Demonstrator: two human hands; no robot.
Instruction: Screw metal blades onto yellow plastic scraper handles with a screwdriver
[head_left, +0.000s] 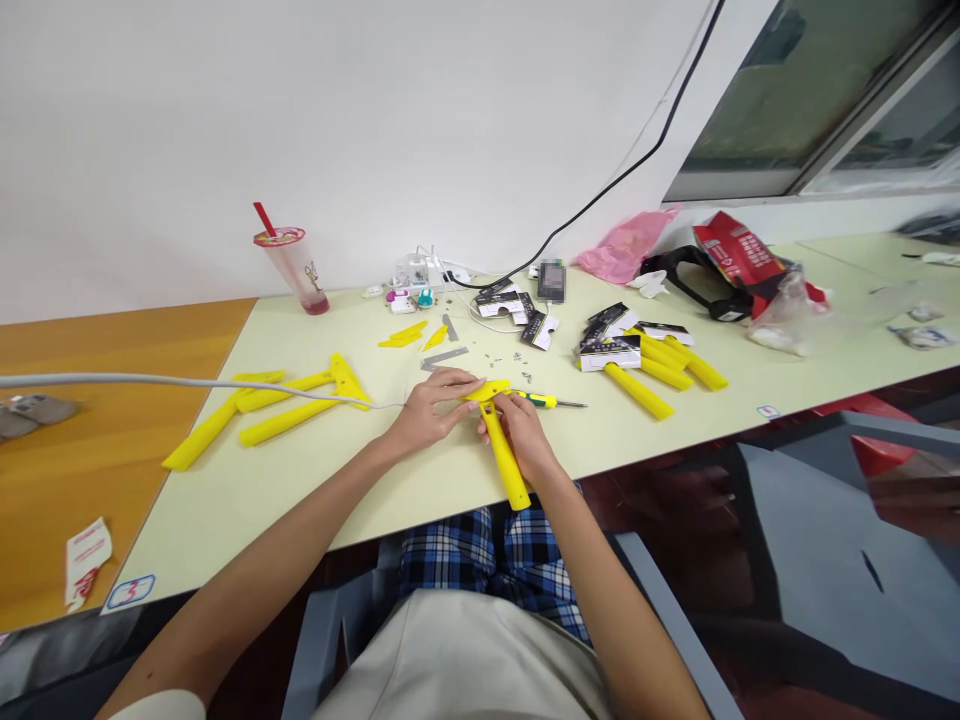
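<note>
A yellow plastic scraper (506, 462) with a long handle and a wide head is held over the table's front edge, its handle pointing down toward my lap. My left hand (429, 412) pinches the left end of the head. On the other side, my right hand (525, 432) grips it where head and handle meet; some of its fingers are hidden behind the handle. Just beyond the right hand lies a screwdriver (551, 401) with a green and yellow handle. Small screws (517, 358), flat grey metal blades (446, 357) and loose yellow head pieces (405, 335) lie farther back.
Several yellow scrapers (289, 430) lie left; more with black-and-white cards (611, 352) lie right. A cup with a red straw (292, 268), a power strip (424, 270) and a pink bag (626, 248) stand along the wall. A grey cable (187, 381) crosses at left.
</note>
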